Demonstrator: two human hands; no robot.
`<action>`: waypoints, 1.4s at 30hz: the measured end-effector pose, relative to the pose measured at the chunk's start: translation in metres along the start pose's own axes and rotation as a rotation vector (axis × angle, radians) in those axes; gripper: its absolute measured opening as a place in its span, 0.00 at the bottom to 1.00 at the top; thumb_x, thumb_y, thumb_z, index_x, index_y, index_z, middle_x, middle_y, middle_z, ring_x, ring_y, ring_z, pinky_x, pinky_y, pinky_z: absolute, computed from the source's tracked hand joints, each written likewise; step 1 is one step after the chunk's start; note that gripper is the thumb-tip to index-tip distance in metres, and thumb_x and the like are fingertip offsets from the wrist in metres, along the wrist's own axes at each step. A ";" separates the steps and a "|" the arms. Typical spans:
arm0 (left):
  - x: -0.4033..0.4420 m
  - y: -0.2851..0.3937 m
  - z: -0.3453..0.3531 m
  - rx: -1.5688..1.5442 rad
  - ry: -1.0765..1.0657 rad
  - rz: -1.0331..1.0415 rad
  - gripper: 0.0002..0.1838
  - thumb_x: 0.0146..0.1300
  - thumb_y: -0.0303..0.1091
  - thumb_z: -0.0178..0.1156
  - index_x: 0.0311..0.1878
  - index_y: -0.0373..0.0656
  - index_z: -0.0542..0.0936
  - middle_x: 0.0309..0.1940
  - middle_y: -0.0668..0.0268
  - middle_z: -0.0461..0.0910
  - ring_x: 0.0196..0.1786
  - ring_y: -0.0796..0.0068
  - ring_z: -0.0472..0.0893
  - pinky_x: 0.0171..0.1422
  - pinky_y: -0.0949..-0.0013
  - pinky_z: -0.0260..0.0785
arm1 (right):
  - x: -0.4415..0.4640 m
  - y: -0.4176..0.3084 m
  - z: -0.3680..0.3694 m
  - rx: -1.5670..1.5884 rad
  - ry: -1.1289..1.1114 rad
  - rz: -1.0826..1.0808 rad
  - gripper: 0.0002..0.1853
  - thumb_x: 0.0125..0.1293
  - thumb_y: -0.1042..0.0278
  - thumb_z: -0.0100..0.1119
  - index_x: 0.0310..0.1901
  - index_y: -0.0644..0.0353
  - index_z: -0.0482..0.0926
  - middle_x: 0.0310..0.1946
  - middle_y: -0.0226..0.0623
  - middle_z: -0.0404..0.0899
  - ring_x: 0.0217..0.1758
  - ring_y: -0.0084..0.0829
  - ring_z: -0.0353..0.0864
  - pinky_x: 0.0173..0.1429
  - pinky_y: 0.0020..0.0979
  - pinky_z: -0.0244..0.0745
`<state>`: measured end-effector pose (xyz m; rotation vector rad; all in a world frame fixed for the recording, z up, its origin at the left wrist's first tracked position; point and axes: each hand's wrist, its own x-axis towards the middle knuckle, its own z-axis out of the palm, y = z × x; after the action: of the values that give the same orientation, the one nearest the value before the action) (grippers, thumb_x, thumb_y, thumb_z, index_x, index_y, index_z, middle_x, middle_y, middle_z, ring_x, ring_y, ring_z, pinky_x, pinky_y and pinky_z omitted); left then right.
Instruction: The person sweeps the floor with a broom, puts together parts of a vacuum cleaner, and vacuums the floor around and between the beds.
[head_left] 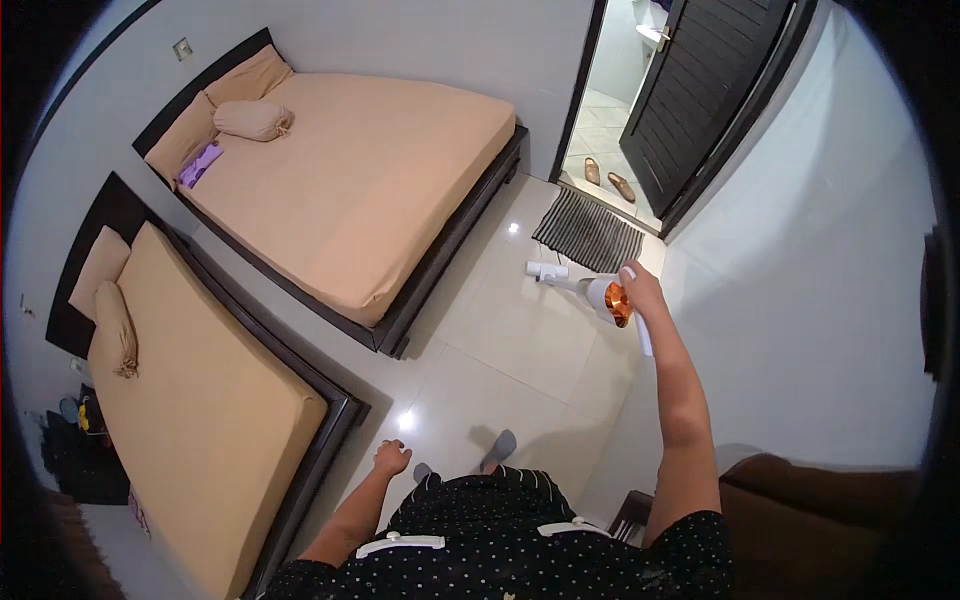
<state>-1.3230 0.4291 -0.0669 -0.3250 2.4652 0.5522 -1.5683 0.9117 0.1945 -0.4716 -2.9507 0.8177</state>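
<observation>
Out in front on the right, my right hand (642, 287) is wrapped round the handle of a white handheld vacuum cleaner (598, 292) with an orange part. Its white floor head (547, 271) points left, near the striped mat (588, 231). My left hand (393, 457) hangs low over the tiled floor (480, 390), empty, with its fingers apart, to the right of the nearer bed.
A large bed (350, 180) stands at the back left and a second bed (200, 400) at the left. A dark door (700, 95) stands open at the upper right, with brown sandals (620, 186) past the doorway. Brown furniture (800, 520) is at lower right.
</observation>
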 end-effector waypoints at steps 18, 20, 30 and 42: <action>-0.024 -0.124 -0.045 0.178 -0.090 0.054 0.21 0.49 0.48 0.50 0.43 0.46 0.75 0.46 0.54 0.70 0.51 0.56 0.69 0.53 0.52 0.60 | -0.263 -0.074 -0.032 -0.045 -0.151 0.034 0.19 0.55 0.60 0.47 0.49 0.55 0.69 0.34 0.50 0.76 0.38 0.42 0.76 0.44 0.34 0.69; -0.018 -0.136 -0.048 0.194 -0.128 0.071 0.22 0.49 0.48 0.49 0.45 0.46 0.74 0.48 0.54 0.69 0.51 0.56 0.69 0.54 0.52 0.59 | -0.284 -0.084 -0.036 0.005 -0.195 0.097 0.18 0.55 0.60 0.48 0.48 0.54 0.69 0.34 0.51 0.75 0.38 0.45 0.75 0.44 0.36 0.69; -0.014 -0.128 -0.053 0.130 -0.112 0.009 0.21 0.49 0.48 0.49 0.44 0.47 0.75 0.46 0.53 0.70 0.52 0.56 0.68 0.53 0.51 0.59 | -0.272 -0.089 -0.024 -0.107 -0.201 0.019 0.20 0.56 0.59 0.47 0.50 0.54 0.68 0.36 0.52 0.75 0.40 0.46 0.75 0.45 0.36 0.68; 0.013 -0.037 -0.067 0.046 -0.027 -0.035 0.20 0.48 0.48 0.52 0.42 0.45 0.75 0.43 0.53 0.72 0.49 0.56 0.71 0.52 0.53 0.62 | -0.071 -0.092 0.001 -0.073 -0.109 -0.188 0.18 0.57 0.59 0.45 0.48 0.54 0.68 0.34 0.51 0.75 0.39 0.49 0.73 0.45 0.40 0.67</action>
<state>-1.3540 0.3643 -0.0364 -0.3396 2.4373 0.4813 -1.5270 0.8146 0.2430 -0.1531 -3.0724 0.7390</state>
